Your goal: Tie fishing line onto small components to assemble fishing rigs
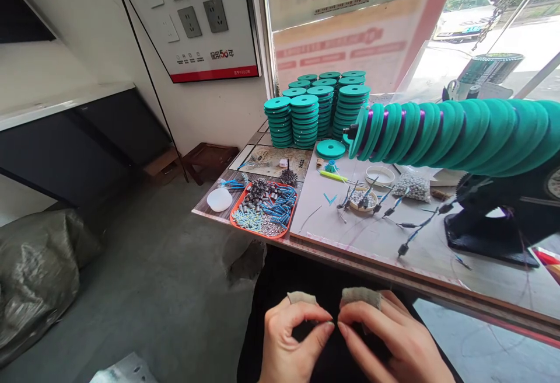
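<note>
Orange tray (233, 223): sits at the table's front edge (359, 265); a sleeve or forearm catching its rim could, I judge, tip it and mix or spill the blue-and-black segments (282, 199) and silvery beads (272, 229).
Beaded strand (403, 249): lies in loose loops on the pale board (315, 219), its dark cylinders trailing towards the front; a snag on fine thread could drag it or tangle it.
Bead dish (363, 206): shallow, with strand parts across it; a tug on these could scatter its beads.
Fingertips: close over the dark lap (306, 272); a slack pinch could lose a tiny piece against the black cloth.
Left hand (291, 342): thumb and forefinger nearly closed, a tan wrap on one finger; whether anything is held, cannot tell.
Right hand (394, 336): narrow pinch, greyish wrap, tips just beside the left's; contents likewise unclear.
Placement: the tray lies beyond and to the left of both hands, the strand beyond and to the right; neither is touched.
Green spools (437, 135): rowed on a black machine, well above the right hand.
</note>
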Demonstrator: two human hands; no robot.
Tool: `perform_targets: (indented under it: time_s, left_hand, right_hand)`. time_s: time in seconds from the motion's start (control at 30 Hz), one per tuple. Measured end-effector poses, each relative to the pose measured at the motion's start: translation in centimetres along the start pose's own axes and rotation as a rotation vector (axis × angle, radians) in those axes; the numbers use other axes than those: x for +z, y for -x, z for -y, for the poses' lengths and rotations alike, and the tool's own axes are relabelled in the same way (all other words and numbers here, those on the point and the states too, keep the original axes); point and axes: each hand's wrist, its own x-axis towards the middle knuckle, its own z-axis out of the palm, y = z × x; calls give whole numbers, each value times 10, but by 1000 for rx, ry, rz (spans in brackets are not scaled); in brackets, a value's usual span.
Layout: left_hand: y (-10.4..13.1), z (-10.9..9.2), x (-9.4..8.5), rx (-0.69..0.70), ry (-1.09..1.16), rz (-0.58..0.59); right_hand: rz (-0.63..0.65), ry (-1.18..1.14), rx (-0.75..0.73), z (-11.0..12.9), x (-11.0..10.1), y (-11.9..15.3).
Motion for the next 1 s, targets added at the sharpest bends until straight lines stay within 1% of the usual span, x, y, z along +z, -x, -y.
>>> perform_targets:
  time_s: [0.1, 0.2, 0.4, 0.57, 0.7, 0.9, 1.0]
  left_hand:
    - [3, 5, 2, 18, 9, -27]
    - [6, 10, 4, 40, 21, -55]
    - [0, 3, 1, 57, -4, -16]
    - [-2, -2, -1, 77, 3, -16]
    - [0, -1, 0, 75, 5, -8]
    - [5, 10, 3, 67, 29, -30]
    - [7, 11, 4, 80, -8, -30]
  right_hand:
    - [25, 29, -44, 1, -1, -2]
    - [9, 45, -47, 3, -4, -5]
    - [19, 77, -66, 6, -9, -12]
    - [30, 16, -25, -1, 2, 2]
    - [52, -4, 9, -7, 11, 12]
    - [55, 9, 3, -8, 11, 11]
    - [41, 34, -16, -8, 13, 10]
